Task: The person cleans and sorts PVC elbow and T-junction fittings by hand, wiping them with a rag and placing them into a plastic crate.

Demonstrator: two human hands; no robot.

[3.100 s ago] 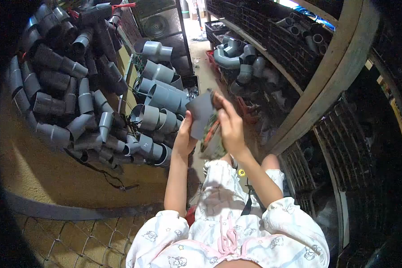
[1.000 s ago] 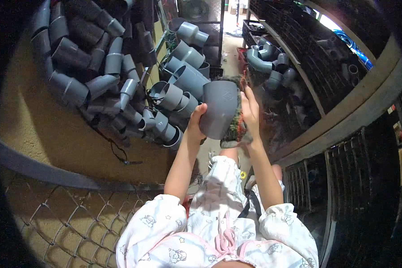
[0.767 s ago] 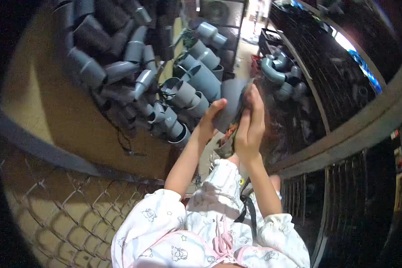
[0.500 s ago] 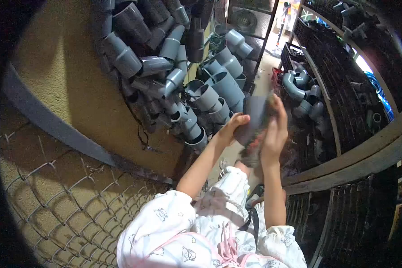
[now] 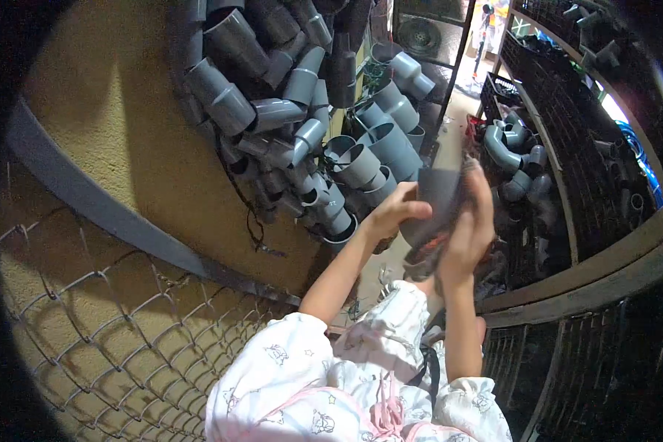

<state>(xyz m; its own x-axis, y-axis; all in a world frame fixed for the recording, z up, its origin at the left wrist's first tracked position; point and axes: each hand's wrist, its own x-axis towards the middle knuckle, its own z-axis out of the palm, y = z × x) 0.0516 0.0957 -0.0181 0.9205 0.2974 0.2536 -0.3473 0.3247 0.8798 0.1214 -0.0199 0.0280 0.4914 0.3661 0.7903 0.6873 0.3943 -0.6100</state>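
Observation:
Between my hands is a grey pipe fitting (image 5: 437, 193), held up in front of my knees. My left hand (image 5: 396, 214) grips its left side, with the thumb pressed on the surface. My right hand (image 5: 470, 225), blurred by motion, lies along the right side of the fitting and presses a dark, patterned cloth (image 5: 429, 250) against it. Part of the cloth is hidden behind my right fingers.
Grey pipe fittings (image 5: 272, 110) hang in a large cluster at the upper left. More elbow fittings (image 5: 502, 151) sit on the dark rack at right. A chain-link fence (image 5: 88, 339) stands at lower left, before a yellowish wall (image 5: 155, 169).
The view has shifted, so the surroundings appear further right. Both hands still hold the fitting, and the cloth and right hand have moved a little against it.

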